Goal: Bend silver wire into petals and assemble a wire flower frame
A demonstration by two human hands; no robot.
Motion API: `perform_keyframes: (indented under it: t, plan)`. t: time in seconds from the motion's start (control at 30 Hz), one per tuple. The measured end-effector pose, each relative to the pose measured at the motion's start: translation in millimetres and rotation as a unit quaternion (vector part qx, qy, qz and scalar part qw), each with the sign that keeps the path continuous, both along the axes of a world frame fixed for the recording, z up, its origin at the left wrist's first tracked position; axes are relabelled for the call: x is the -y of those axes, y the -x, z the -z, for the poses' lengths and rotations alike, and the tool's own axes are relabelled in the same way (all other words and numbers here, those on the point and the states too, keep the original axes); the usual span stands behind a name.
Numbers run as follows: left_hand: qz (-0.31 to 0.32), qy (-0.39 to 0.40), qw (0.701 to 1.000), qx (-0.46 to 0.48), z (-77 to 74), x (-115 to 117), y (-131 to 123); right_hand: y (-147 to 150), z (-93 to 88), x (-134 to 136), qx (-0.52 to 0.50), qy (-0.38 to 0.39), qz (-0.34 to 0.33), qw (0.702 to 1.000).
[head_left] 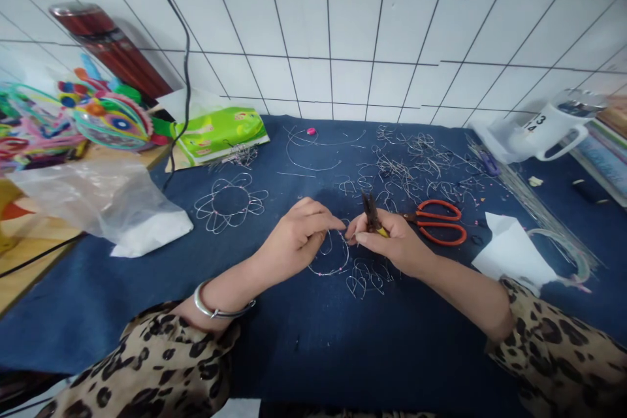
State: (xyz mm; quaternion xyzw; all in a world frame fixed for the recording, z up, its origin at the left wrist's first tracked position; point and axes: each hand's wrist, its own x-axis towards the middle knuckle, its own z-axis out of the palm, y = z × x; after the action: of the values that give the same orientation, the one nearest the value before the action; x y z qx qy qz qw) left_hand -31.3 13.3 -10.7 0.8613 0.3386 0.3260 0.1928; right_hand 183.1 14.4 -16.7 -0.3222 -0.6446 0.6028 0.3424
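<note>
Between my hands is a thin wire ring (327, 273) with small pink beads on it and a loop of wire inside. My left hand (302, 233) has its fingers closed on the ring's upper edge. In my right hand (396, 245) lies a pair of pliers (371, 214) with dark jaws pointing up and a bit of yellow handle showing; its thumb and fingertips also meet at the ring's right side. Bent wire pieces (367, 277) rest just below the right hand. To the left, a flower-shaped wire ring (231, 204) lies flat on the cloth.
Red-handled scissors (441, 222) lie right of my right hand. Behind them spreads a heap of wire scraps (406, 166). White paper (512, 251), straight wires (543, 209) and a mug (543, 130) are at right. At left are a green tissue pack (223, 134) and a plastic bag (102, 202).
</note>
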Motion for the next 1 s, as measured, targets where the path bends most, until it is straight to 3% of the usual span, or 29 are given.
perform_keyframes:
  t: [0.27,0.6,0.73,1.0]
  plan:
    - [0.004,0.024,1.0,-0.003,-1.5,0.1,1.9,0.1,-1.2,-0.4,0.012,-0.007,0.0,1.0]
    - [0.061,0.127,0.989,-0.034,-7.2,-3.8,6.7,-0.8,-3.8,-0.4,0.024,-0.008,0.014,1.0]
    - [0.082,0.132,0.986,-0.057,-7.8,-4.0,7.5,-1.3,-4.0,-0.2,0.027,-0.002,0.015,1.0]
    - [0.048,0.116,0.991,-0.054,-8.3,-3.5,8.1,-1.3,0.9,-1.8,-0.001,0.002,0.013,1.0]
